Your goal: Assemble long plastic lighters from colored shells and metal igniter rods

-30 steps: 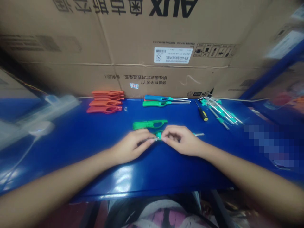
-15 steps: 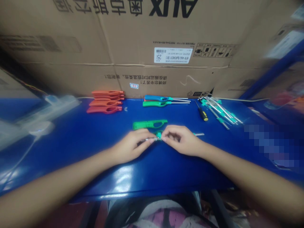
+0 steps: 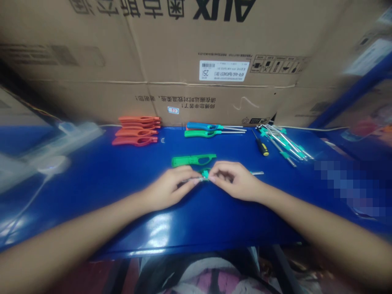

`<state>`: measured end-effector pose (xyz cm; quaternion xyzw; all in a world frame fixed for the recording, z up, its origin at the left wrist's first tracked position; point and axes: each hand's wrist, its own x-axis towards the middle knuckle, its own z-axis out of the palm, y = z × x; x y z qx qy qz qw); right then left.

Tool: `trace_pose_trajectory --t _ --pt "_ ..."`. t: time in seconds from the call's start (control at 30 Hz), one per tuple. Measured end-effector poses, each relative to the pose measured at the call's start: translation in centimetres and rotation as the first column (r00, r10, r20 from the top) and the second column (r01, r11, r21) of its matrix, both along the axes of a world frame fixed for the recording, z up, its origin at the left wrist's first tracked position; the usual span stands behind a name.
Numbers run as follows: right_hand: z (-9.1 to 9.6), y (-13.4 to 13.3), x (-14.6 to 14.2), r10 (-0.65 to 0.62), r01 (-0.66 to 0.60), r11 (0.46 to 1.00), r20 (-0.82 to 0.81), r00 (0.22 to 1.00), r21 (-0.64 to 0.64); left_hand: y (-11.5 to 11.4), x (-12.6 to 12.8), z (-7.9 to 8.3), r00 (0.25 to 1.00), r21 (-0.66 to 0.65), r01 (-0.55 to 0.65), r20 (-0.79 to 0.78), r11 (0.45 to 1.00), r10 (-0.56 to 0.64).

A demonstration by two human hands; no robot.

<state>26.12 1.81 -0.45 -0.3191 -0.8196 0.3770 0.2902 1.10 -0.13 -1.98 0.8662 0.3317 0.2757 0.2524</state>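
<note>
My left hand (image 3: 174,184) is closed in a pinch at one end of a small lighter assembly with a teal green piece (image 3: 204,174). A thin shiny part lies between its thumb and forefinger. Against the same piece, my right hand (image 3: 234,179) presses its fingertips together, nearly meeting the left ones. A metal tube (image 3: 257,173) sticks out past the right hand; the fingers hide most of what joins it to the teal piece. Just beyond both hands, a green lighter handle shell (image 3: 194,160) rests on the blue table (image 3: 214,224).
At the back left, several orange-red lighter handles (image 3: 136,141) are stacked. Blue and green long-nosed lighters (image 3: 203,130) lie centrally behind. To the right are a black-and-yellow screwdriver (image 3: 261,148) and a pile of metal lighter tubes (image 3: 284,143). A cardboard box (image 3: 171,49) walls off the back.
</note>
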Motion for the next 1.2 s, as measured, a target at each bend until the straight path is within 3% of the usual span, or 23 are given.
trace_pose_trajectory --t 1.2 --pt "0.02 -0.03 -0.04 0.003 -0.003 1.000 0.007 1.000 0.009 0.07 0.12 -0.09 1.000 0.003 -0.002 -0.001 1.000 0.002"
